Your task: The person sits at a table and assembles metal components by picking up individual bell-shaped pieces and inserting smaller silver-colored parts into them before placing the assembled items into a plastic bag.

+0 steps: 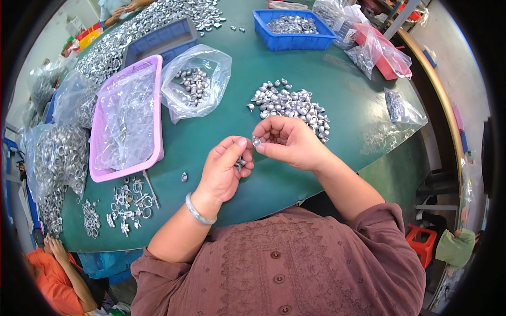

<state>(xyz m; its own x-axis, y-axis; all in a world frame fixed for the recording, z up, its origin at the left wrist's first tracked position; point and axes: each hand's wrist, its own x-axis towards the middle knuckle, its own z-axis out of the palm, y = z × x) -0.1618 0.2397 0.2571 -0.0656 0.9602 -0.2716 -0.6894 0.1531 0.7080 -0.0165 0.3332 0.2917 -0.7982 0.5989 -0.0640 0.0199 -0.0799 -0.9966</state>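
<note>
My left hand [225, 163] is closed around a few small silver metal pieces [240, 164], which show between its curled fingers. Between the thumb and forefinger of my right hand [287, 142] is one small silver metal piece [256, 141], close to the left fingertips. Just beyond my right hand lies a heap of rounded, teardrop-like silver pieces [290, 104] on the green table [237, 68]. One loose silver piece [184, 177] rests on the table left of my left wrist.
Left of my hands stand a pink basket [158, 113] with clear bags and an open plastic bag [219, 63] of silver pieces. Ring-like parts [126, 203] lie near the front left edge. A blue tray [295, 43] and a red bin [390, 68] are at the far right.
</note>
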